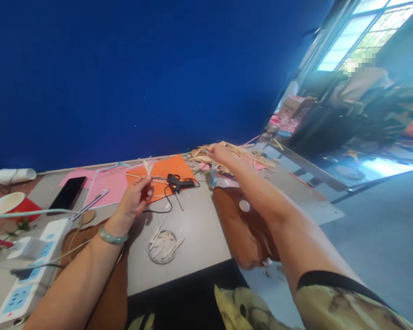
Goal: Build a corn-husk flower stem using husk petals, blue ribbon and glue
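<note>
Head view, left hand: the left hand [135,198] pinched a small bundle of pale strips [147,168], held upright over the orange sheet [165,170].
Head view, right hand: the right hand [220,153] reached to one o'clock, closed on the straw pile [242,156]; what it gripped I could not tell.
Glue gun: the glue gun [179,182] lay untouched at twelve o'clock, between the hands.
Progress: seemingly early; cut strips sat loose in the ring [162,246], nothing glued yet.
</note>
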Demonstrator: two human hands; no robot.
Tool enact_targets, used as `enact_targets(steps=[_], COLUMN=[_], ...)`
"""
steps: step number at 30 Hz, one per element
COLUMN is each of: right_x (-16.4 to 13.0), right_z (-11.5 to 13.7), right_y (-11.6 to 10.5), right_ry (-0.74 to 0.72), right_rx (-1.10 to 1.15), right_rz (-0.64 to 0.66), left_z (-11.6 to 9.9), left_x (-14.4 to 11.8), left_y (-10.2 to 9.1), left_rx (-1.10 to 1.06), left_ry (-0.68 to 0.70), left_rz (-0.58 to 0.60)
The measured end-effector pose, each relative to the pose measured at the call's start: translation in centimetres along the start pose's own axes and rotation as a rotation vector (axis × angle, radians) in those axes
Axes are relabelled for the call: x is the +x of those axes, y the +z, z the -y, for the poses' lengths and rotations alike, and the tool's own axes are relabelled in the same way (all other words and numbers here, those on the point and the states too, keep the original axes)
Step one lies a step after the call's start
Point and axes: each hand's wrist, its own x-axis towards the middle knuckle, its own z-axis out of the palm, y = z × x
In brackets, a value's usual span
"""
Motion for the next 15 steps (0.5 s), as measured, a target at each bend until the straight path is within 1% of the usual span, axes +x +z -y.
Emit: enact_targets(steps=[3,4,6,7,9,12,15], right_x=[-0.2,-0.4,-0.9,-1.3,-2.3,-4.4,-6.3], right_z=[0.7,1.0,1.9,2.5,3.8,6.1,8.2], right_y=[-2.3,-3.0,-4.5,-5.2,-6.5,-8.2,-9.2], right_ry=[-0.039,-0.078,-0.21,-0.264,-0.366,-0.507,-0.6], right_rx=[0.137,0.23,0.666,0.85,1.085,1.215,1.222], right_rz=[-0.038,-0.055,-0.118,-0.136,-0.116,-0.099,-0.126], left_z=[-0.1,-0.2,-0.2,-0.1,0.0,0.0,0.0], left_x=[-0.1,-0.1,-0.1,-0.1,-0.1,-0.2,-0.2], left_y=[0.2,0.2,0.1,0.1,0.0,-0.1,0.0], left_rx=[0.011,0.013,0.014,0.013,0.014,0.016,0.018], left_ry=[-0.013,-0.017,-0.017,-0.014,-0.009,-0.011,-0.01], left_rz=[0.011,0.013,0.017,0.02,0.02,0.003,-0.013])
